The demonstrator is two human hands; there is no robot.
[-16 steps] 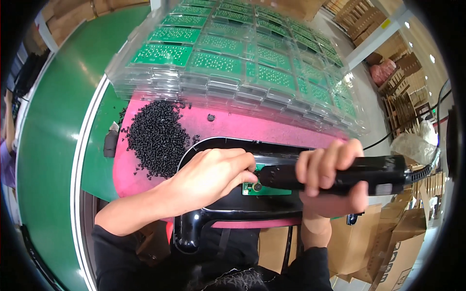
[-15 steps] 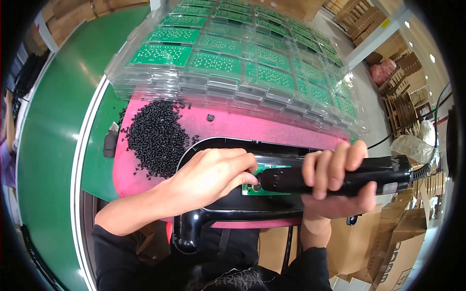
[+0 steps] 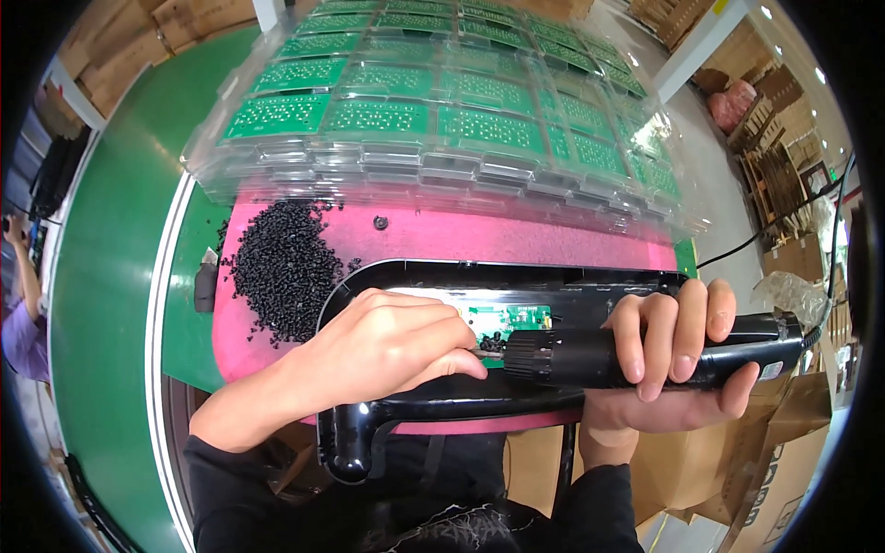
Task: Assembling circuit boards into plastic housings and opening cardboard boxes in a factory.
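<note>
My right hand wraps around a black electric screwdriver, which lies nearly level with its tip pointing left. At that tip, the thumb and forefinger of my left hand are pinched together against the thin metal bit. Whatever else they hold is hidden. Below both hands lies a long black plastic housing with a raised rim. Inside it sits a green circuit board, partly covered by my hands and the tool. A few small black screws show beside the bit.
A heap of small black screws covers the left of the pink mat. Behind it, clear plastic trays of green boards are stacked. A cable runs up from the screwdriver. Cardboard boxes stand at right; another person's arm shows far left.
The screwdriver has come away from over the circuit board and shifted right, levelling out and uncovering more of the board. My left fingers have moved to its bit. The whole view has shifted slightly.
</note>
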